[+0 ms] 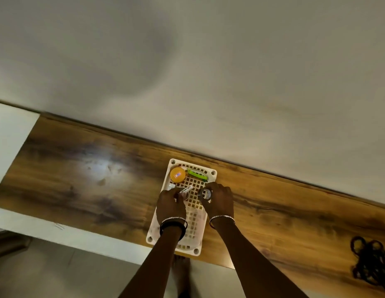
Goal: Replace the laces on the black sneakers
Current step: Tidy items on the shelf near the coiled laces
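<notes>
- A long brown wood-grain tabletop (pixel 79 179) runs slantwise from the left edge to the lower right of the frame, with a plain pale wall (pixel 187 61) filling the upper half
- A white rectangular plastic tray with a square-holed grid floor (pixel 196 251) lies on the tabletop at lower centre, its near end at the table's front edge
- Both forearms come up from the bottom of the frame and reach over the tray
- The left hand (pixel 170 204), with thin metal bangles (pixel 173 222) at the wrist, has its fingers curled round a small white tube with black lettering (pixel 185 189), which sticks out toward the upper right over the tray's left side
- The right hand (pixel 219 201) is closed around a small dark ring-shaped roll (pixel 205 194), possibly tape, held over the tray's right side
- At the tray's far end a round orange lidded tub with a white sticker (pixel 177 174) sits in the left corner, with a bright green plastic object (pixel 197 174) just beside it on the right
- The black laces (pixel 372 263) lie in a loose tangled heap on the tabletop at the lower right edge of the frame, well apart from the tray and from both hands
</notes>
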`<control>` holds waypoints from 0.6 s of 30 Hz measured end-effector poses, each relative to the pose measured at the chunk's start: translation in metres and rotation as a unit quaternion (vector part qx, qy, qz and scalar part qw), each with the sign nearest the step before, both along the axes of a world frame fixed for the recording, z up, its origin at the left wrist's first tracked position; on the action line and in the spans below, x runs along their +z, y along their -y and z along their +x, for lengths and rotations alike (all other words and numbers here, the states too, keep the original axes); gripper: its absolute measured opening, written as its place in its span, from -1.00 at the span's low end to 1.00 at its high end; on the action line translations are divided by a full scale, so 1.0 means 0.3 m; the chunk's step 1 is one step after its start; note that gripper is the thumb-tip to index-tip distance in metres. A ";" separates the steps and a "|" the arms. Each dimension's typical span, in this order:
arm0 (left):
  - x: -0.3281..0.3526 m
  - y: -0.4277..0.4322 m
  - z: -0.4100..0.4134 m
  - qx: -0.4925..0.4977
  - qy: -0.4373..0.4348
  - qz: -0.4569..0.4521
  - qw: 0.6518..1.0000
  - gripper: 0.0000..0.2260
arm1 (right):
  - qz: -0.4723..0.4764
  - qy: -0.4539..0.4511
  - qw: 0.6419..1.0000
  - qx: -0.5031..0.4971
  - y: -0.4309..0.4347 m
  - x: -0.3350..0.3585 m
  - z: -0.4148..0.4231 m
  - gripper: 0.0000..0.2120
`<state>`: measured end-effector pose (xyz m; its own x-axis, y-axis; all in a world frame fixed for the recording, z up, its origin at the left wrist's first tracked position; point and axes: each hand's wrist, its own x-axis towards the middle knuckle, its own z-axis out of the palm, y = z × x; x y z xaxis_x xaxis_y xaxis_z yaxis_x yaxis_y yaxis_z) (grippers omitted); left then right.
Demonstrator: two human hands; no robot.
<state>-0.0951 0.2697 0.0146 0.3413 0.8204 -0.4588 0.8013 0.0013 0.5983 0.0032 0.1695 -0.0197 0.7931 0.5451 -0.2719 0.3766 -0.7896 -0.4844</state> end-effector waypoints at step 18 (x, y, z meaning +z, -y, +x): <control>-0.104 -0.024 0.151 -0.260 -0.192 0.168 0.931 -0.80 | -0.037 0.019 0.999 -0.017 -0.005 -0.161 -0.036 -0.57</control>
<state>-0.0498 0.2768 -0.0165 0.5966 0.7091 -0.3758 0.7960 -0.5825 0.1647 -0.0076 0.1711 -0.0679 0.8208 0.4977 -0.2804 0.3664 -0.8352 -0.4101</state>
